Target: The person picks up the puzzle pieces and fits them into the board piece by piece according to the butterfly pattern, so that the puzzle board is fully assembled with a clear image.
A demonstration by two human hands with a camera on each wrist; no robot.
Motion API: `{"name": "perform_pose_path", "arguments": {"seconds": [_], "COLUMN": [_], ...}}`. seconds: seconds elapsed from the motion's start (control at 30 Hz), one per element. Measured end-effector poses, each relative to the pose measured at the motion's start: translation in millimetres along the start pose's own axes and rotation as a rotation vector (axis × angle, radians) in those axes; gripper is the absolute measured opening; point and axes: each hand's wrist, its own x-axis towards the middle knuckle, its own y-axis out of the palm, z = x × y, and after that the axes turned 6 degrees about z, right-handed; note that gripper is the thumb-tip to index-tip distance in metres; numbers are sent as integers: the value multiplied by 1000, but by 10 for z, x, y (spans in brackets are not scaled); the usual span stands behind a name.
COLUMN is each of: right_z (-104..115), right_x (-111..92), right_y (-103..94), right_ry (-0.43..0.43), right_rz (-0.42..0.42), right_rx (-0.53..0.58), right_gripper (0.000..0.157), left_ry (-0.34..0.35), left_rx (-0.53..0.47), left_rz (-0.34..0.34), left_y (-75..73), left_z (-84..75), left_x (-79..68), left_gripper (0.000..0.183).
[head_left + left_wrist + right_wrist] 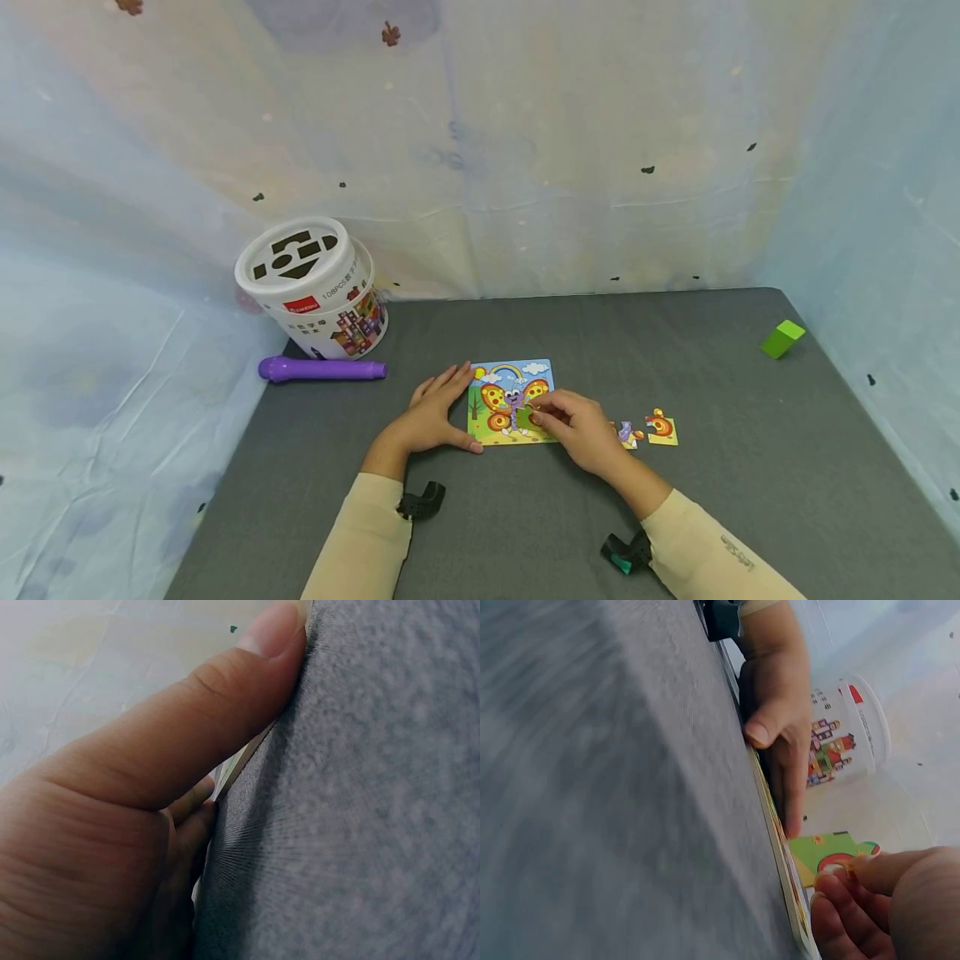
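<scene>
A butterfly jigsaw puzzle board (497, 400) lies flat on the dark grey table. My left hand (431, 417) rests at its left side, fingers extended along the edge and thumb by the lower left corner; in the left wrist view the thumb (187, 720) is against the board's edge. Over the board's right part, my right hand (581, 429) pinches a puzzle piece (821, 851), mostly green and yellow with a red curve. That piece is tilted up in the right wrist view. Beside the right hand lie two loose pieces, one orange and yellow (663, 430), one with purple (627, 434) partly hidden by the hand.
At the back left stands a white bucket (318, 292) with shaped holes in its lid. In front of it lies a purple microphone-shaped stick (326, 369). A green block (782, 339) sits near the right edge. Pale sheets (562, 150) enclose the table's back and sides.
</scene>
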Motion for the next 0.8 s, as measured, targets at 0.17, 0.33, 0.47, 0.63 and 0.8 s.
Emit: {"name": "perform_pose_path", "arguments": {"seconds": [0.17, 0.33, 0.47, 0.63, 0.8], "right_z": [56, 112, 162, 203, 208], "right_x": [95, 173, 211, 244, 276], "right_y": [138, 260, 326, 382, 430], "right_ry": [-7, -39, -29, 6, 38], "right_rz": [8, 50, 65, 60, 51], "right_rx": [-10, -45, -72, -89, -97], "right_gripper": [20, 20, 18, 15, 11], "left_ry": [17, 26, 31, 31, 26], "left_rx": [-4, -8, -13, -15, -12], "left_rz": [-10, -15, -15, -15, -15], "left_y": [-4, -5, -4, -2, 2], "left_z": [-17, -24, -23, -7, 12], "left_x": [-1, -2, -8, -15, -12], "left_gripper": [134, 135, 135, 135, 135]}}
